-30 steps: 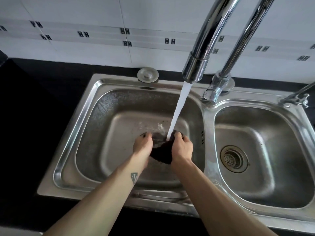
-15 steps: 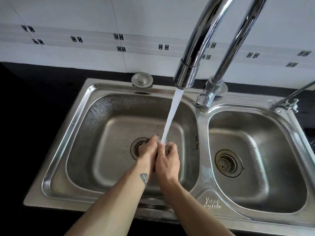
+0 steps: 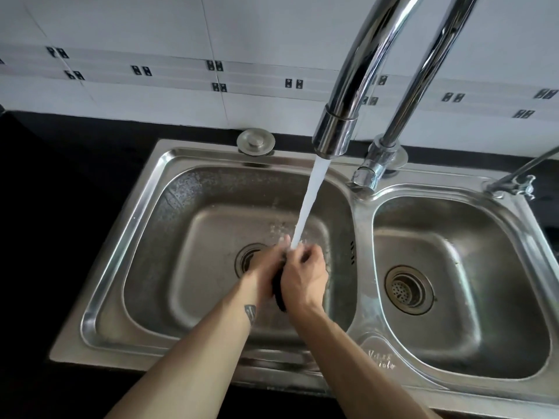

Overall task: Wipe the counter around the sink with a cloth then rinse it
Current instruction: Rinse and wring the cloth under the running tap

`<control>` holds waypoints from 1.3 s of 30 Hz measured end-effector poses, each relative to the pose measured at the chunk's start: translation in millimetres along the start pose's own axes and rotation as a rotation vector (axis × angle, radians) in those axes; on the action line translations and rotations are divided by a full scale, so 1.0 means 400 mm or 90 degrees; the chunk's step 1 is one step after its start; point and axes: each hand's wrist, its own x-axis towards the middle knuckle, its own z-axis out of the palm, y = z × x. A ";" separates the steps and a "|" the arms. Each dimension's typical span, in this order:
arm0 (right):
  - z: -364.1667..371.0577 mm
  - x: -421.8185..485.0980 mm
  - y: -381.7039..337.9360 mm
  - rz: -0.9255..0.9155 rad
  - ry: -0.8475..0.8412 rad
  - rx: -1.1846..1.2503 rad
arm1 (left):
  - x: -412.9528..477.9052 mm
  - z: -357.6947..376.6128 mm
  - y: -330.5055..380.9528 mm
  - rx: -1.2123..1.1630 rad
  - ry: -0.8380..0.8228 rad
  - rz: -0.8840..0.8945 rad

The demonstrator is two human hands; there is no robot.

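A dark cloth (image 3: pixel 277 293) is bunched between my two hands over the left basin of the steel double sink (image 3: pixel 127 237); only a narrow strip of it shows between the palms. My left hand (image 3: pixel 262 272) and my right hand (image 3: pixel 304 278) press together around it. A stream of water (image 3: pixel 308 204) falls from the chrome tap spout (image 3: pixel 334 134) onto my fingers and the cloth, splashing droplets onto the basin floor.
The left drain (image 3: pixel 246 255) peeks out behind my left hand. The right basin has its own strainer drain (image 3: pixel 408 290). A round steel cap (image 3: pixel 255 140) sits on the back rim. A small side tap (image 3: pixel 514 184) stands at far right. Black counter (image 3: pixel 60 207) surrounds the sink.
My hands, apart with the cloth spread between them a second ago, have come together and squeezed it into a bunch. The water keeps running.
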 end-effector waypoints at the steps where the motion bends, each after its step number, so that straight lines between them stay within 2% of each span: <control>1: -0.002 -0.020 0.003 -0.024 0.003 0.010 | 0.000 -0.001 0.004 -0.003 -0.037 0.000; 4: 0.005 -0.054 0.027 -0.090 -0.003 0.003 | -0.004 0.011 0.013 -0.023 -0.071 -0.008; 6: 0.014 -0.047 0.038 -0.122 -0.030 -0.042 | -0.025 0.014 0.012 -0.001 -0.055 -0.009; 9: 0.011 -0.004 0.035 -0.135 -0.107 -0.116 | -0.032 -0.009 -0.009 -0.023 0.012 -0.022; 11: 0.002 0.036 0.035 -0.139 -0.103 -0.160 | -0.033 -0.020 -0.014 0.007 0.064 -0.010; 15: -0.024 0.068 0.033 -0.054 -0.035 -0.053 | -0.038 -0.053 0.010 0.031 0.133 -0.001; 18: -0.023 0.058 0.038 -0.074 -0.072 -0.003 | -0.038 -0.064 0.001 0.063 0.132 -0.034; 21: -0.009 0.038 0.055 -0.080 -0.163 0.020 | -0.028 -0.058 -0.014 -0.045 0.079 -0.112; 24: -0.015 0.009 0.075 -0.191 -0.203 -0.064 | -0.029 -0.052 -0.003 -0.229 0.005 -0.167; 27: -0.036 -0.023 0.094 -0.299 -0.249 -0.134 | -0.009 -0.063 0.003 -0.288 -0.010 -0.161; 30: -0.056 -0.028 0.120 -0.394 -0.182 -0.196 | -0.004 -0.050 -0.011 -0.264 0.018 -0.120; 32: -0.060 -0.016 0.127 -0.417 -0.137 -0.265 | -0.007 -0.041 -0.018 -0.289 0.032 -0.118; 34: -0.055 -0.003 0.120 -0.422 -0.139 -0.326 | -0.013 -0.041 -0.020 -0.347 0.022 -0.122; 36: -0.052 0.001 0.109 -0.418 -0.140 -0.271 | -0.019 -0.045 -0.024 -0.402 -0.015 -0.115; 39: -0.050 -0.018 0.085 -0.320 -0.153 -0.058 | -0.032 -0.043 -0.035 -0.480 -0.019 -0.107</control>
